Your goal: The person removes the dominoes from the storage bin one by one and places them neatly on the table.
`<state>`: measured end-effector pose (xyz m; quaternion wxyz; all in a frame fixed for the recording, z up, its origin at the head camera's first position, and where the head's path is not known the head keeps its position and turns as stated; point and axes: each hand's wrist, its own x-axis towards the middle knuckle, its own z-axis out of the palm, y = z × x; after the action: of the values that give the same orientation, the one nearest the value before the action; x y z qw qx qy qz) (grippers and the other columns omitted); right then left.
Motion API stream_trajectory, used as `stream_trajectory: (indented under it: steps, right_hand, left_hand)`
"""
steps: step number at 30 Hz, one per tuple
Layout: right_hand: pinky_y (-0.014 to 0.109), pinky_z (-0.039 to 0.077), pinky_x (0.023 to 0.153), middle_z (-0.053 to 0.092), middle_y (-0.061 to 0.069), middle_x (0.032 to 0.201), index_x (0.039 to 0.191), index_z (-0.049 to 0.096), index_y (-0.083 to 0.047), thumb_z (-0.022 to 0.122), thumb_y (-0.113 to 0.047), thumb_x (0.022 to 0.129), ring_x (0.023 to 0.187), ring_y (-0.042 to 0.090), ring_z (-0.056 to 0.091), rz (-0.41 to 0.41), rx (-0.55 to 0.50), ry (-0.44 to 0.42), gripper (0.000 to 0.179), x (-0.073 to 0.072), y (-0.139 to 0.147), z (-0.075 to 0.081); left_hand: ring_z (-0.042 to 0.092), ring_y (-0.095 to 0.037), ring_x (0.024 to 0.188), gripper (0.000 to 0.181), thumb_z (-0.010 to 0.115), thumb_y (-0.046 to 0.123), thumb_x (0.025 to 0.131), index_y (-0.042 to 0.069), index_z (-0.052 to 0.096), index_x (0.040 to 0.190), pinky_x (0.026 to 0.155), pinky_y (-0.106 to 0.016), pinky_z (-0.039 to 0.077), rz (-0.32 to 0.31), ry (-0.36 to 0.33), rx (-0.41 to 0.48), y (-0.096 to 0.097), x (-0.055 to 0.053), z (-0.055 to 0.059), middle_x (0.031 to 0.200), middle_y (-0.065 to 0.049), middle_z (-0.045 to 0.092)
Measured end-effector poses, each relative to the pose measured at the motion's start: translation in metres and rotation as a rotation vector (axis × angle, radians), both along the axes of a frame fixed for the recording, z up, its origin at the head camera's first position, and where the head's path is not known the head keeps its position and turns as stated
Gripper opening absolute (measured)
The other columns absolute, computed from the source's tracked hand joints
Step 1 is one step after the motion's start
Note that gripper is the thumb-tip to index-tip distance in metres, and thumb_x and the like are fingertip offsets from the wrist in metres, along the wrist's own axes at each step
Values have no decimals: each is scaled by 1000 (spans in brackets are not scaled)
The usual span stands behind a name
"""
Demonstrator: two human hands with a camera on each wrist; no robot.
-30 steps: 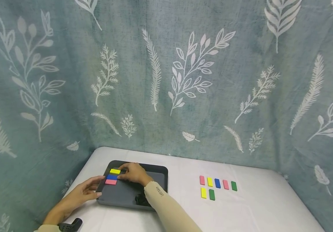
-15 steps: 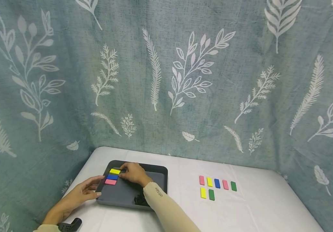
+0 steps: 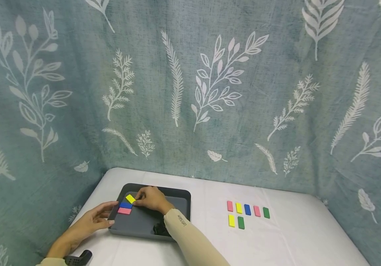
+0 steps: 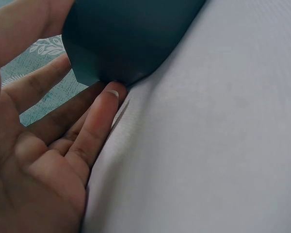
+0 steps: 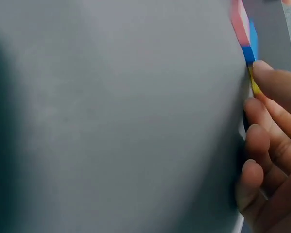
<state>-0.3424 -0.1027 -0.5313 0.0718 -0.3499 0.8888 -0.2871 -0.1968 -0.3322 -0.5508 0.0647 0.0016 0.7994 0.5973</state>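
The right hand [image 3: 154,199] hides the far right end of a yellow block [image 3: 130,198] inside the grey tray [image 3: 137,225]; in the right wrist view only a sliver of its yellow shows beneath the fingers. A dark object [image 3: 158,229] is partly covered by the right sleeve [image 3: 190,236] and is hard to make out. The left forearm is cut off at the bottom edge, and the left wrist view catches just one dark corner of the tray. Small lettering on the right sleeve seems to read "Let's Slim". The person's right arm reaches across the tray, thumb and fingers pinching the yellow block, which lies aslant beyond a blue block [image 3: 125,205] and a pink block [image 3: 124,211] set side by side. The left hand [image 3: 92,218], fingers spread, touches the tray's left side
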Motion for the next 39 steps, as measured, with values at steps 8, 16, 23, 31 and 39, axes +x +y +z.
stream_trajectory:
  steps: [8,16,23,31,39]
  right_hand:
    - [19,46,63,65,-15,77,96,74,-18,84,-30,88,69,0,57,87,-18,-83,17,-1,-2,3]
    - [23,45,60,61,-12,76,115,70,-17,88,-46,80,65,3,54,-83,22,-13,49,5,-12,1]
    - [24,48,64,72,-11,96,115,74,-19,85,-48,83,74,4,57,-97,114,85,45,6,-17,1]
    - [30,54,79,72,-7,104,118,72,-17,83,-58,80,93,10,66,-134,139,58,57,11,-22,6]
    - [29,53,75,73,-6,103,123,71,-16,83,-51,83,87,9,65,-143,155,97,54,7,-24,2]
  left_hand:
    - [48,-30,123,73,78,25,93,11,43,156,93,-40,46,-13,12,6,-2,0,0,150,-18,47]
    - [49,-29,123,73,78,26,93,11,43,156,93,-40,47,-17,15,17,-3,-2,-2,150,-17,47]
    - [50,-29,123,74,79,26,93,12,43,156,92,-40,47,-11,12,18,-4,-4,-4,150,-16,48]
    - [51,-29,122,73,79,26,92,11,44,155,92,-39,47,-1,3,12,-2,-2,-2,148,-17,48]
    - [51,-29,122,75,80,26,92,11,43,155,92,-39,47,3,5,9,-3,-1,-1,148,-16,49]
